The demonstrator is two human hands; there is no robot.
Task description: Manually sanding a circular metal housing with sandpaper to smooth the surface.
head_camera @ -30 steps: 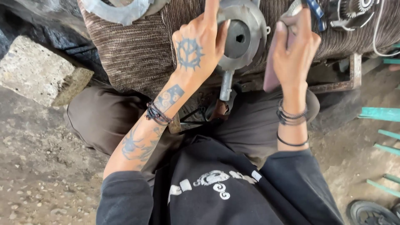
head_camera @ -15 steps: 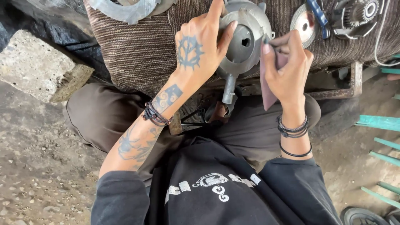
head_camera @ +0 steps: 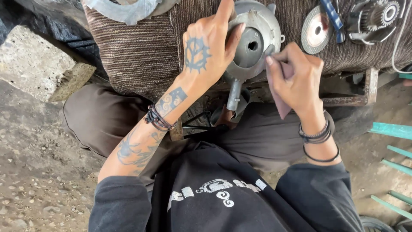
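Upper centre of the frame: a grey metal housing (head_camera: 253,41) is propped at the edge of a brown woven cloth (head_camera: 137,51) and is clasped by the left hand (head_camera: 206,53), thumb on its near face, fingers over its left rim. Its open face with the dark centre hole is turned toward the camera and slightly right. A short metal shaft (head_camera: 234,94) hangs from its underside, so the long axis runs roughly top to bottom in the frame.

Just right of the housing, a folded sheet of purplish sandpaper (head_camera: 281,92) is pinched in the right hand (head_camera: 296,79); the sheet's top edge is pressed against the housing's right rim, and the rest trails down under the palm. Both hands are closed on their items; the right hand is the nearer one to the rim being touched.

Upper right, on the cloth: a round abrasive disc (head_camera: 315,28) with a pale centre label, a blue-handled tool (head_camera: 332,17) across its right edge, then a geared metal part (head_camera: 373,17). Upper left: a flat grey metal ring piece (head_camera: 124,8). Left edge: a concrete block (head_camera: 38,68). Right edge: teal metal bars (head_camera: 392,131). A pale printed design across the black shirt is seen bottom centre.
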